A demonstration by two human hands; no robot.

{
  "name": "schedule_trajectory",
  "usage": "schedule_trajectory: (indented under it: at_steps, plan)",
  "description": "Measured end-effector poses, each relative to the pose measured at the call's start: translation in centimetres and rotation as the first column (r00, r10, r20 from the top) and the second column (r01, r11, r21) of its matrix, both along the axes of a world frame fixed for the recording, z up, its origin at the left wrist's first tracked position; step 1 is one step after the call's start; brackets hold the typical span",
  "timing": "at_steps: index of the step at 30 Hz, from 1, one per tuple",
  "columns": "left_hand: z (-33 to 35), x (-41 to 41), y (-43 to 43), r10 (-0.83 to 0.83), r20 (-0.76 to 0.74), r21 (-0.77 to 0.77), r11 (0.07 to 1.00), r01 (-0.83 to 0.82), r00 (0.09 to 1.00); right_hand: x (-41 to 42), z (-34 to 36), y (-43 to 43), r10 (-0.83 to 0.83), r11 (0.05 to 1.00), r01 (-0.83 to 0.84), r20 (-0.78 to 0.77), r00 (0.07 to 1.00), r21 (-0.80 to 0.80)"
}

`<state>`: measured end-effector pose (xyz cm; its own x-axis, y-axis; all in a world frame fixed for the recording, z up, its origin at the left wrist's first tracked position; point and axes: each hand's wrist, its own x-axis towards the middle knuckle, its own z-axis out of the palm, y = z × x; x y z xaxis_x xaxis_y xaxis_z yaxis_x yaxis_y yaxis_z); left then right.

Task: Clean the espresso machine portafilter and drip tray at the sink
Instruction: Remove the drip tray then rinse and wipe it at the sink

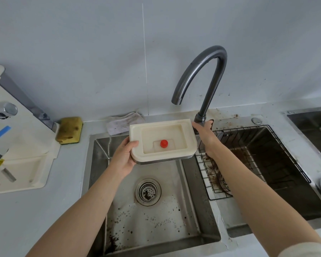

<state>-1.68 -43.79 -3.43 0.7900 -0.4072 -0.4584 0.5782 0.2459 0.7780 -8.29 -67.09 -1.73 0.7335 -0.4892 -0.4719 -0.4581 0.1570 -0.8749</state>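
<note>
A cream drip tray (137, 130) with a red float (164, 143) in its recess is held level above the left sink basin (174, 210). My left hand (123, 157) grips its front left corner from below. My right hand (205, 135) reaches to the base of the grey curved faucet (204, 75), fingers on the handle behind the tray's right side. No water runs from the spout. No portafilter is visible.
Coffee grounds speckle the left basin around the drain strainer (148, 191). A black wire rack (252, 160) sits in the right basin, dirty with grounds. A yellow sponge (69, 129) and a white cloth (124, 122) lie behind the sink. The cream espresso machine (17, 145) stands at left.
</note>
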Motion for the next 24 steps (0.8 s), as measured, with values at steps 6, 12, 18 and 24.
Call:
schedule_trajectory:
  at_steps: [6, 12, 18, 24]
  plan:
    - [1.0, 0.1, 2.4, -0.021, 0.061, 0.015, 1.000, 0.020, 0.998, -0.6, -0.6, 1.7, 0.145, 0.988, -0.146, -0.018, 0.989, -0.051]
    - [2.6, 0.6, 5.3, -0.047, 0.128, -0.011, 0.999, 0.048, 0.991, -0.6, 1.2, 3.6, 0.189, 0.978, -0.183, 0.051, 0.981, -0.105]
    - [4.5, 0.5, 7.9, -0.097, 0.263, 0.075, 0.994, 0.080, 0.960, -1.0, 2.2, 5.3, 0.295, 0.955, -0.290, 0.155, 0.943, -0.056]
    - [5.3, 0.2, 9.9, -0.240, 0.420, 0.293, 0.949, 0.119, 0.875, -1.3, 2.3, 6.3, 0.307, 0.935, -0.348, 0.329, 0.893, 0.073]
